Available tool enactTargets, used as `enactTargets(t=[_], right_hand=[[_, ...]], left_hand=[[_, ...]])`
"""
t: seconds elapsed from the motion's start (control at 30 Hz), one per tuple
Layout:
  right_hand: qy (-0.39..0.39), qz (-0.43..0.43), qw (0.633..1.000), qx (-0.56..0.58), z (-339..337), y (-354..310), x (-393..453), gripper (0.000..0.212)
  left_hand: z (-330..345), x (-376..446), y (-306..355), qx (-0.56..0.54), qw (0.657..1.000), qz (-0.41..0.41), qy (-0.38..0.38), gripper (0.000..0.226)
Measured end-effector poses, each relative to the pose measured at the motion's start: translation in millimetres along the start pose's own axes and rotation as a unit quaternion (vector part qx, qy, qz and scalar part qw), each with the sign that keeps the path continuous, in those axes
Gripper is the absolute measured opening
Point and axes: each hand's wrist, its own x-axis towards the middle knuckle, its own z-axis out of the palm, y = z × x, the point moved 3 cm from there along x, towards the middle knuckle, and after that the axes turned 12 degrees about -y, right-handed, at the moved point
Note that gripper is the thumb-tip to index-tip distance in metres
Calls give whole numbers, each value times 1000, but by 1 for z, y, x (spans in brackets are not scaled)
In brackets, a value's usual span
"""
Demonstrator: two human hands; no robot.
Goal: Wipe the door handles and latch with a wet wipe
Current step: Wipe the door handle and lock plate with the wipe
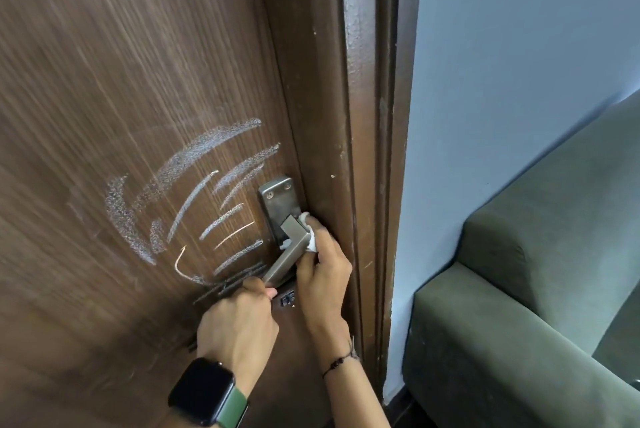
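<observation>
A metal lever door handle (286,259) slopes down to the left from its backplate (278,200) on the brown wooden door (121,81). My left hand (239,320), with a watch on the wrist, grips the lower free end of the lever. My right hand (323,275) presses a white wet wipe (309,233) against the lever's upper part, near where it meets the plate. Most of the wipe is hidden by my fingers. A small dark lock part (288,299) shows on the door between my hands.
White chalk scribbles (194,199) cover the door left of the handle. The dark door frame (363,150) runs up on the right, then a pale blue wall (519,64). A green sofa (536,289) stands close at the lower right.
</observation>
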Motion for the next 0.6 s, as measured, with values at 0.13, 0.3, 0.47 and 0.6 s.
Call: enactTargets(t=[0.13, 0.3, 0.47, 0.6], right_hand=[[-101, 19, 990, 99, 1, 3, -6, 60], [-122, 100, 983, 89, 9, 14, -25, 52], [-92, 96, 983, 125, 9, 6, -21, 59], [-85, 137, 980, 121, 14, 13, -33, 54]], left_hand=[[3, 1, 0, 19, 1000, -7, -18, 29], [-1, 1, 0, 26, 1000, -7, -16, 30], [2, 4, 0, 24, 999, -13, -42, 30], [4, 4, -4, 17, 996, -48, -79, 20]])
